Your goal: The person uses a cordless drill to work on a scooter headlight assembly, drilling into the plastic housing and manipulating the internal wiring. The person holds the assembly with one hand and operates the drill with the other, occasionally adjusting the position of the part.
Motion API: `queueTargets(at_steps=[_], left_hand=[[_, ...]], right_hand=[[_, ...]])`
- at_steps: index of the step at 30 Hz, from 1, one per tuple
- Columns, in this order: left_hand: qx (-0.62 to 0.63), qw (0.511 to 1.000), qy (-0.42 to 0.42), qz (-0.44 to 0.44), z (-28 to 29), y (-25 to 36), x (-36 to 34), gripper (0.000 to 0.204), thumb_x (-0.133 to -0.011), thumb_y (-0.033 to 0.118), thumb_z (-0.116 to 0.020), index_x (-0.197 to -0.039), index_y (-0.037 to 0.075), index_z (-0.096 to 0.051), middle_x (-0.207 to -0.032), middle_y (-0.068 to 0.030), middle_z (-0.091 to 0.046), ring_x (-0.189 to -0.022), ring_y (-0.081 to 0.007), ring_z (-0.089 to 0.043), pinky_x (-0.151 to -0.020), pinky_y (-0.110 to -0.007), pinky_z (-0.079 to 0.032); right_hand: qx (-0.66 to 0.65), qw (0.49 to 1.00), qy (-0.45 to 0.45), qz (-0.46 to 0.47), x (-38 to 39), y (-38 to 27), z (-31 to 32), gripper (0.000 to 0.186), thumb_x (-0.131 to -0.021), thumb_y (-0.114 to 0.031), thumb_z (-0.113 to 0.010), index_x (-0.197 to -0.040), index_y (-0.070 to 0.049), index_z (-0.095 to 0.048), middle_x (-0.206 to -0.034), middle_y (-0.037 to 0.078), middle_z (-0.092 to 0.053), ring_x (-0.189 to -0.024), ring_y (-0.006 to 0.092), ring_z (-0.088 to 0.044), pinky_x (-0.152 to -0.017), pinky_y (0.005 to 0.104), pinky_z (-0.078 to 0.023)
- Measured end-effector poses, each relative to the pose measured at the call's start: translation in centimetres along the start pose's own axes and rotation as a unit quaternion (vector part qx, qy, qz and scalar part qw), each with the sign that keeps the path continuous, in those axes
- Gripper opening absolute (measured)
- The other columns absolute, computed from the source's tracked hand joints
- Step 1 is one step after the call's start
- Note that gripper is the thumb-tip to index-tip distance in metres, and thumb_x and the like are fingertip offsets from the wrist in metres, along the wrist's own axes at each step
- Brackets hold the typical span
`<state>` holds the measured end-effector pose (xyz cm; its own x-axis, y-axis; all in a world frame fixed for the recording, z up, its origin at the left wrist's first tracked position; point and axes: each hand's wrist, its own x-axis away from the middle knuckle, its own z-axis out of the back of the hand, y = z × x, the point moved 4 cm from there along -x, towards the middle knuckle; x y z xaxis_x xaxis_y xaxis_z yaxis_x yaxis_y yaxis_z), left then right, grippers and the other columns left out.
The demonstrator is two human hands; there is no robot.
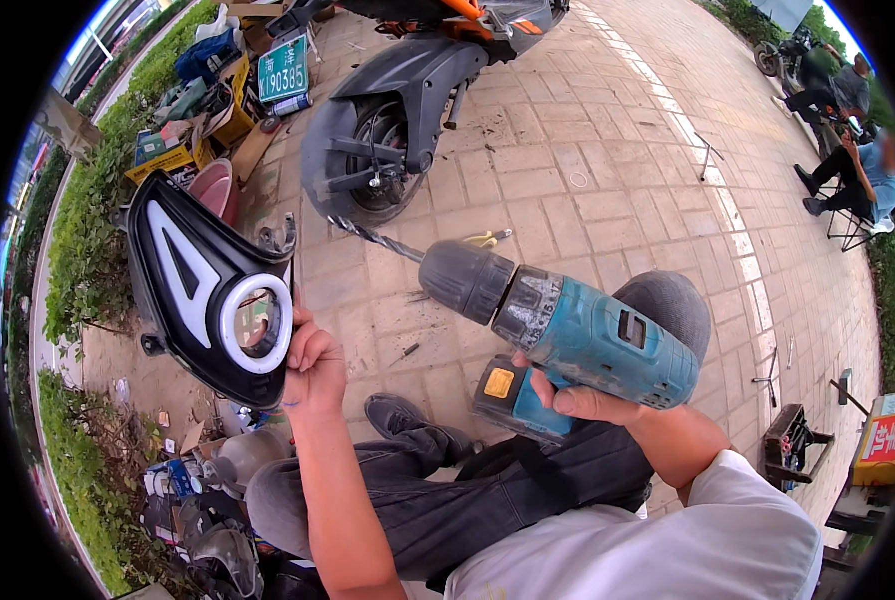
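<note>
My left hand [315,375] grips the lower right edge of a black headlight housing [199,318]. A white triangular strip and a white ring around a round opening mark its front. In my right hand [582,398] is a teal cordless drill [617,345], held by its handle with the battery low. Its long spiral drill bit [379,238] points left, toward the metal bracket [281,238] on the housing's upper right side. The bit tip looks apart from the bracket, though depth is hard to judge.
An orange and black scooter [387,90] stands ahead on the paving. At left are a pink basin [214,190], a green plate [283,68] and cardboard boxes. Yellow-handled pliers [487,239] lie on the ground. People sit at far right; a hedge [97,240] runs along the left.
</note>
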<state>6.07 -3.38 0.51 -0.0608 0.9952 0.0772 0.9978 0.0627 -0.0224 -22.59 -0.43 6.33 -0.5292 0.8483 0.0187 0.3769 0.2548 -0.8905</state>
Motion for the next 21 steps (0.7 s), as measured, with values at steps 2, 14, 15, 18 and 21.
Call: queueTargets(at_steps=[2,14,15,18,21], left_hand=[[0.011,1.000,-0.016,0.012,-0.3,0.2,0.2,0.057,-0.081,0.011,-0.054,-0.128,-0.008,-0.029,-0.085,-0.0147,-0.056,-0.045,-0.0066,-0.039,-0.041,-0.018,-0.032],[-0.033,0.996,-0.061,0.063,-0.4,-0.7,-0.6,0.063,-0.081,0.021,-0.056,-0.131,-0.006,-0.027,-0.084,-0.0110,-0.058,-0.048,-0.0069,-0.041,-0.045,-0.019,-0.032],[-0.033,0.996,-0.062,0.064,-0.5,-0.7,-0.7,0.063,-0.081,0.020,-0.056,-0.131,-0.006,-0.028,-0.085,-0.0110,-0.058,-0.049,-0.0067,-0.041,-0.045,-0.019,-0.032],[-0.027,0.995,-0.070,0.070,-0.7,-0.9,-1.0,0.064,-0.080,0.021,-0.058,-0.131,-0.006,-0.029,-0.087,-0.0108,-0.058,-0.051,-0.0063,-0.040,-0.045,-0.018,-0.030],[-0.046,0.997,-0.043,0.045,-0.9,-1.1,-0.8,0.054,-0.082,0.011,-0.051,-0.129,-0.007,-0.032,-0.083,-0.0066,-0.054,-0.054,-0.0070,-0.042,-0.047,-0.019,-0.034]], right_hand=[[0.123,0.991,-0.032,0.052,0.1,-0.3,-0.5,0.062,-0.068,-0.012,-0.072,-0.122,-0.002,-0.042,-0.103,0.009,-0.055,-0.080,0.0128,-0.056,-0.071,0.0244,-0.045],[0.179,0.976,-0.118,-0.016,0.4,1.6,-2.6,0.070,-0.074,-0.002,-0.065,-0.135,-0.012,-0.032,-0.117,0.006,-0.053,-0.098,0.0111,-0.055,-0.085,0.0242,-0.047],[0.200,0.972,-0.125,0.001,0.3,1.8,-2.6,0.071,-0.074,-0.001,-0.065,-0.135,-0.010,-0.032,-0.117,0.006,-0.053,-0.099,0.0116,-0.055,-0.086,0.0243,-0.046],[0.238,0.964,-0.113,0.035,0.1,1.5,-3.2,0.073,-0.072,-0.001,-0.067,-0.135,-0.007,-0.031,-0.117,0.007,-0.053,-0.099,0.0135,-0.055,-0.086,0.0254,-0.045],[0.269,0.956,-0.103,0.058,0.0,1.3,-3.5,0.077,-0.069,-0.001,-0.069,-0.135,-0.006,-0.030,-0.115,0.007,-0.054,-0.097,0.0145,-0.056,-0.085,0.0259,-0.045]])
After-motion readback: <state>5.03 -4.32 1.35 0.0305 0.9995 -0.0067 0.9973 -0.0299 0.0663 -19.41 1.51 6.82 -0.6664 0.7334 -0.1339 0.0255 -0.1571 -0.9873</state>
